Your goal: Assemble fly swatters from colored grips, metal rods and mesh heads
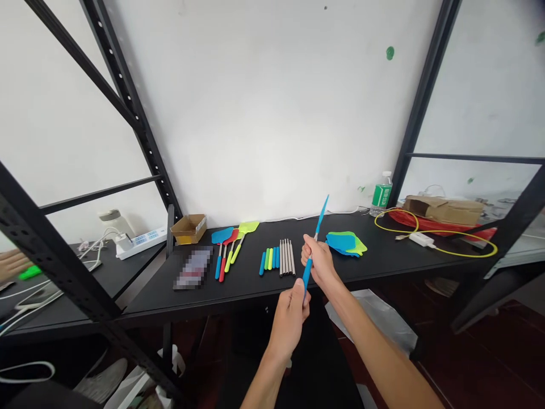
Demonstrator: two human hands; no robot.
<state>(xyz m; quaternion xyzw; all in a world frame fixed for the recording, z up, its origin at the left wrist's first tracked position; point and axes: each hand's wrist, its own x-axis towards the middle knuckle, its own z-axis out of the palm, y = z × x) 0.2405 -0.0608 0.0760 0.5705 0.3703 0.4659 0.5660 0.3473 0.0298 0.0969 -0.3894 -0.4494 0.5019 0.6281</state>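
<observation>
Above the front edge of the black table, I hold a blue fly swatter (307, 274) tilted up, its flat head seen edge-on. My left hand (289, 315) is closed around the lower end of the handle. Higher up, my right hand (320, 260) is wrapped around the swatter where handle and metal rod meet. Left of my hands lie several bare metal rods (286, 258) and a row of blue and yellow-green handles (269, 259). To the right rests a stack of blue and green swatter heads (346, 243). Farther left are several assembled swatters (222, 255) in blue, red and yellow-green.
A small cardboard box (188, 229) and a blurred-out flat object (193, 268) are at the left of the table. On the right stand a water bottle (381, 195), a yellow cable (468, 255) and a larger carton (445, 210). Another person's hand (12, 265) shows far left.
</observation>
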